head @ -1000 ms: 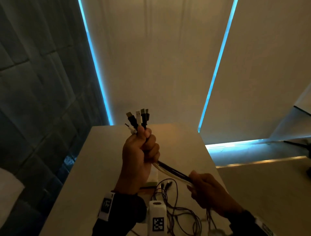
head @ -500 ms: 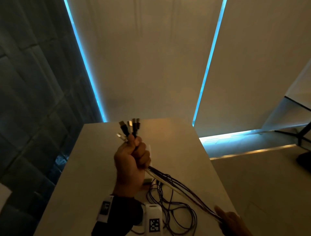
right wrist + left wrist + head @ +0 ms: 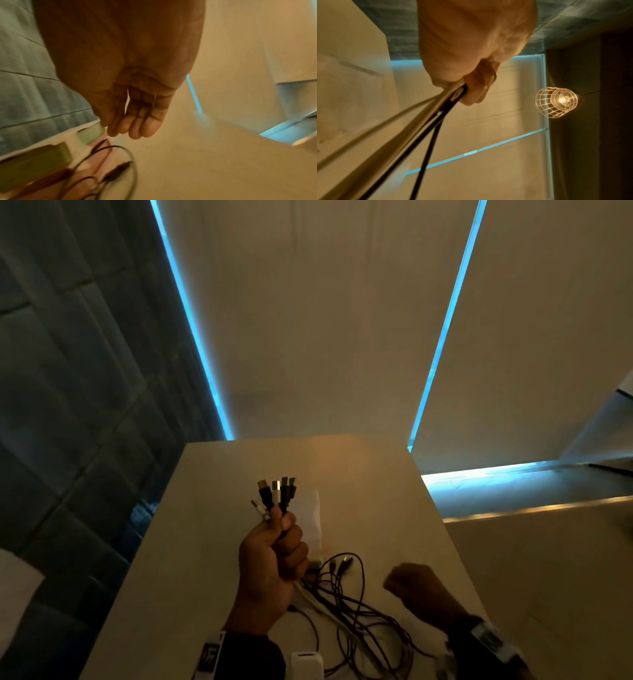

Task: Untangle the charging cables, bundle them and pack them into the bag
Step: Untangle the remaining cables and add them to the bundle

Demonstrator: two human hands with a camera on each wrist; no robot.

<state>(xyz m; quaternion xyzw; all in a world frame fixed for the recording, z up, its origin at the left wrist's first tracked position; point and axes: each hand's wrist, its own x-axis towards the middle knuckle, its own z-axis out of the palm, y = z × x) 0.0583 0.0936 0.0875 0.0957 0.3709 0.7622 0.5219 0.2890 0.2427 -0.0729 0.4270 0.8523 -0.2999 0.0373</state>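
Charging cables, thin black and white (image 3: 346, 607), trail at six o'clock over the beige table (image 3: 212, 542), plugs fisted in the left hand (image 3: 270, 563); the right hand (image 3: 418, 590) has released them, fingers relaxed.

The left hand (image 3: 270, 570) is raised above the middle of the counter (image 3: 212, 542), with the plug ends (image 3: 275, 496) of the charging cables (image 3: 346, 607) fanned out above its grip toward the far edge. Below it the cables trail down onto the counter in loose loops by the near edge. The right hand (image 3: 421, 590) hovers right of the loops, toward the counter's right edge.
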